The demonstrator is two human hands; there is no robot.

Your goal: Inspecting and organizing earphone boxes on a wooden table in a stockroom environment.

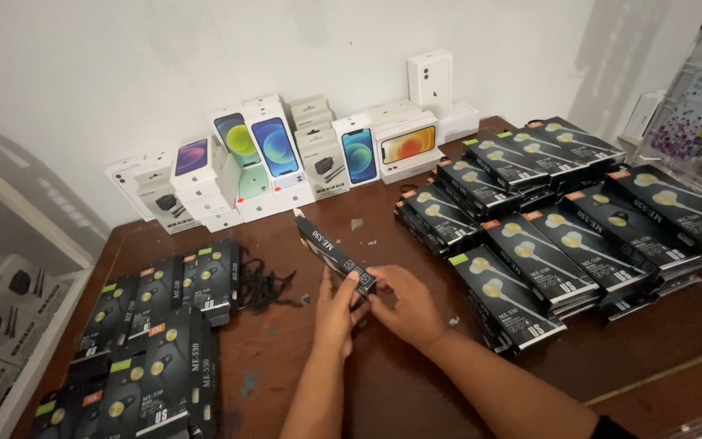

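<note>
Fingers (357,280) of left hand (336,313), right hand (406,305) gripping black box (333,250)

Single head-worn view, looked down and forward over the brown table (383,390) from its near edge toward the white wall (83,73) along the far edge. Close range: near edge cropped, left and right corners partly out of frame.

Nothing much is worn here tbh: both forearms are left bare, no rings or watch can be seen on the left hand (336,313) or right hand (407,305). Just a dark sleeve edge (611,427) is glimpsed near the right elbow.
</note>
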